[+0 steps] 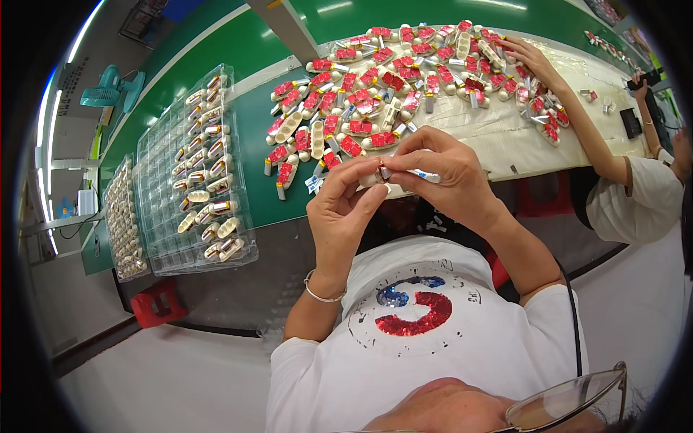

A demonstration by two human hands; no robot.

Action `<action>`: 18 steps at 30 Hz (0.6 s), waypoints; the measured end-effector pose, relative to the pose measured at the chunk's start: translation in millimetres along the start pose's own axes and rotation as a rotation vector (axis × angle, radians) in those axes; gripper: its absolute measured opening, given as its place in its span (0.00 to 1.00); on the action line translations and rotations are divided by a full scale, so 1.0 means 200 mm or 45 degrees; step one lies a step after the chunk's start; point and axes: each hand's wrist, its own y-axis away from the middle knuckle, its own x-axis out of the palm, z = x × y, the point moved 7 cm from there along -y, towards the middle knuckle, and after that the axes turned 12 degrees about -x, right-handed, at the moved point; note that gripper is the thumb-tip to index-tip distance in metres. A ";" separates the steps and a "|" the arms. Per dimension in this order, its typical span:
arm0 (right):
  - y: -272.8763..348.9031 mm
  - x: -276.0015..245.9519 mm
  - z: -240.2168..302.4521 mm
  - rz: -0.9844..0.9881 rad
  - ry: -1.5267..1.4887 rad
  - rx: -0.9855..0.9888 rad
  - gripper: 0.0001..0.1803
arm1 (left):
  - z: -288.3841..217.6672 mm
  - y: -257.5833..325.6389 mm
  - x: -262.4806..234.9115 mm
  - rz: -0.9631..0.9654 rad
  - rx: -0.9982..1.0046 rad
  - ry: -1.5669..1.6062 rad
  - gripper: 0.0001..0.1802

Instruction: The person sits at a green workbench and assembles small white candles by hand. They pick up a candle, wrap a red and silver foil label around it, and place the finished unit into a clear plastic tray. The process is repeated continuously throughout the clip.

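Observation:
In front of my chest, over the table's near edge, both hands meet at a small cream piece (372,179) with a silver and dark red end. My left hand (345,206) is closed, pinching this piece between thumb and fingers. The fingertips of my right hand (451,177) press together at its silver end. A small white and blue strip (426,175) sticks out from the right fingers. Much of the held piece is hidden by the fingers. Just beyond lies a spread of cream oval pieces with red labels (359,127) and silver or yellow ends.
A clear compartment tray (162,169) at left holds rows of cream pieces; another filled tray (124,224) lies beyond it. At right a co-worker's hand (530,61) reaches into the pile. A red stool (157,303) stands at lower left. A post (289,32) rises behind the pile.

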 end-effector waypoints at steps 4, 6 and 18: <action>-0.01 0.04 0.00 0.043 0.102 -0.060 0.11 | 0.07 -0.04 -0.02 -0.045 -0.071 0.054 0.14; 0.00 0.05 -0.01 0.037 0.062 -0.071 0.12 | 0.09 -0.05 -0.03 -0.059 -0.090 0.075 0.14; 0.13 0.14 -0.16 -0.167 -0.918 0.557 0.21 | -0.03 0.02 0.01 -0.027 0.274 -0.086 0.15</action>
